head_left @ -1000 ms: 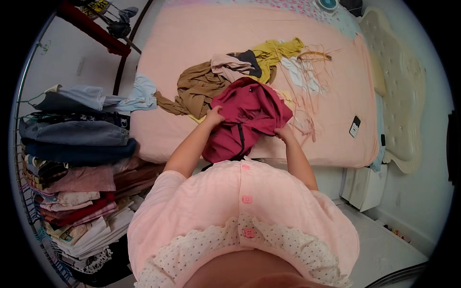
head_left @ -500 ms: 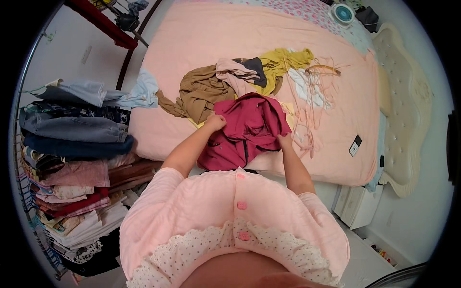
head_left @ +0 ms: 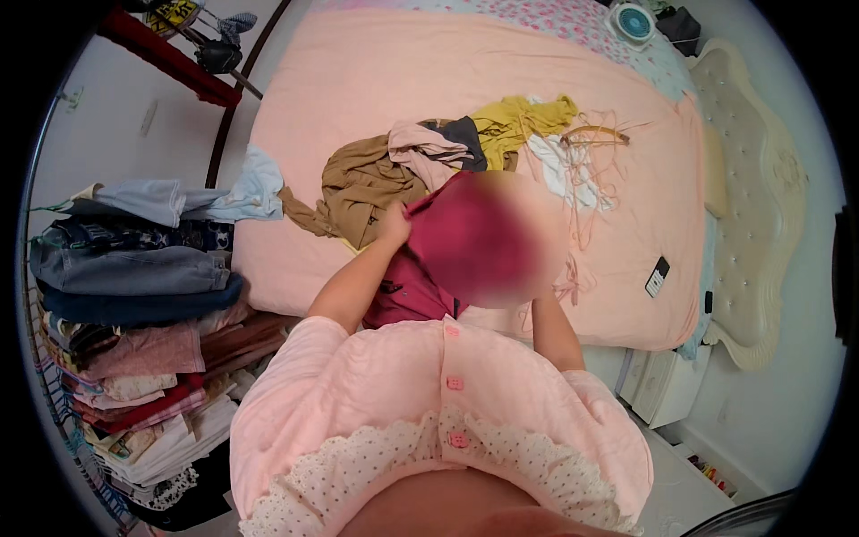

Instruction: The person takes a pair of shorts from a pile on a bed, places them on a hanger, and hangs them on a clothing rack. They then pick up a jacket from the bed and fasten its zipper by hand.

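Note:
A dark pink jacket is spread in front of me at the near edge of the bed. My left hand is closed on its left edge, fingers wrapped in the cloth. A round blurred patch covers much of the jacket and my right hand; only the right forearm shows, running up to the patch. Just beyond the jacket lies a heap of clothes: a brown garment, a pale pink one, a dark grey one and a mustard yellow one.
Clothes hang tightly packed on a rack to my left, jeans among them. On the bed lie a white cloth, tangled pink straps, a hanger and a phone. A small fan stands far right.
My left hand has lifted slightly, pulling the jacket's left edge up. A blurred patch now hides the right hand, which earlier gripped the jacket's right edge. The view has shifted slightly.

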